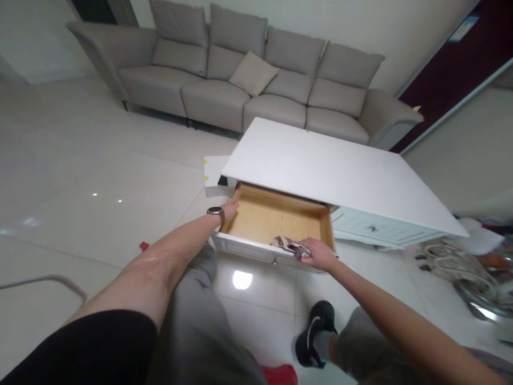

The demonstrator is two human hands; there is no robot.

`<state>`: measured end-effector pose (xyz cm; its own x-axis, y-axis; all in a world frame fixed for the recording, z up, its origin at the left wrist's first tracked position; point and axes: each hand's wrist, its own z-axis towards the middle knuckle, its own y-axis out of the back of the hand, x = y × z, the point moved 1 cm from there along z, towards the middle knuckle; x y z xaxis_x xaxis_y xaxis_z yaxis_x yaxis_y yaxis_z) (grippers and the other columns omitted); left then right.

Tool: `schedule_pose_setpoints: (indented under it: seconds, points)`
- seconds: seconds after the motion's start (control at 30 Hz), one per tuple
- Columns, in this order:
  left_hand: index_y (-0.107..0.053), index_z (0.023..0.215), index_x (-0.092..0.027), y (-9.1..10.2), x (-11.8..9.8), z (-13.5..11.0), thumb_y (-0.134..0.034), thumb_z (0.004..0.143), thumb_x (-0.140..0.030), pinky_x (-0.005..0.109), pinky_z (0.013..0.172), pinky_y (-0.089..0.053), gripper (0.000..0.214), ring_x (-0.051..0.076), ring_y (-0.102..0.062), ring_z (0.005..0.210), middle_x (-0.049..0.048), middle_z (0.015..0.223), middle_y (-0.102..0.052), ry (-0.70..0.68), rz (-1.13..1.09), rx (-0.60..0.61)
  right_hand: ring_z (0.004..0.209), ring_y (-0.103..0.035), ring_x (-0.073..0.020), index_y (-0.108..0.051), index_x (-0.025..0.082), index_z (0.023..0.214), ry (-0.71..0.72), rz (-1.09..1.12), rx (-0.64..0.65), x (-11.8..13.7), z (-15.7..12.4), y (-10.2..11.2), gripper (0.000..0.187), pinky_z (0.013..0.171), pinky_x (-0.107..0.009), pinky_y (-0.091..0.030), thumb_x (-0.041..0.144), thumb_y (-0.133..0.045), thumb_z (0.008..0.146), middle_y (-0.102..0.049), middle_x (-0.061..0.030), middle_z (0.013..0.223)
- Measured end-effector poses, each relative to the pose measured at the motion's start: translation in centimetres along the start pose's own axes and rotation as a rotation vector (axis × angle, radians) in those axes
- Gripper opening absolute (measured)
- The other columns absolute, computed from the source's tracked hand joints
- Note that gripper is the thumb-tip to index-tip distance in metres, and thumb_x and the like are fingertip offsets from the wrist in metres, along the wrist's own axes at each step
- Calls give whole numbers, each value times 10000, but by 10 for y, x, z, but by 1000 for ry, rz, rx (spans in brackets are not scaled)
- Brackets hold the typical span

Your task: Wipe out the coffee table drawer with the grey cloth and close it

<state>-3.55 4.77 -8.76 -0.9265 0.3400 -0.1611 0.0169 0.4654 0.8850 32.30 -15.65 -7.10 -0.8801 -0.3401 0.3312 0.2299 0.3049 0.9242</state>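
A wooden drawer [264, 216] with a white front stands pulled out from the white coffee table [320, 160]. Its bare wood inside shows. My left hand [230, 210], with a watch [216, 213] on the wrist, is closed around the drawer's left side wall. At the top edge of the drawer front, right of the small knob [274, 261], my right hand [316, 253] grips a patterned cloth [289, 245]. Part of the cloth lies over that edge and hangs toward the drawer's inside.
A grey sofa [216, 99] runs behind the table. A white box [214, 174] sits by the table's left end. Beside the table's right end is a blurred heap of items [473, 267]. Something red [280, 374] lies on the floor near my shoe [316, 334].
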Motion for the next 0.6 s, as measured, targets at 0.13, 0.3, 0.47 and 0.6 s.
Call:
schedule_pose_setpoints:
  seconds: [0.13,0.3,0.47,0.6]
  points:
    - [-491,1418,-117,10,-2,-21,-522,890,-89,335,829,-566,529,240,-677,975,235,1418,-459,-19,-3,40,1047,-622,-270,-667,176,1279,-12,-69,-27,5,-3,-1,503,925,-361,-444,417,-658,838,-720,-119,1130]
    - [-467,1449,-133,19,0,-37,-547,882,-141,237,630,-564,573,176,-678,838,215,1418,-481,-29,-38,56,1022,-624,-264,-672,167,1269,-30,-125,-34,6,-4,1,503,909,-350,-443,404,-684,826,-722,-121,1091]
    - [-551,1398,-154,18,10,-30,-621,809,-123,198,605,-536,594,135,-670,753,145,1282,-633,-11,-150,63,998,-629,-260,-688,167,1219,-11,-151,-42,0,-2,1,473,888,-339,-445,441,-683,833,-722,-121,1057]
    - [-640,1319,-137,13,16,-13,-614,777,-64,186,681,-523,548,140,-677,816,122,1270,-668,-5,-85,-5,1004,-629,-258,-688,178,1216,14,-143,-55,-4,0,-2,472,893,-340,-441,441,-695,825,-724,-119,1063]
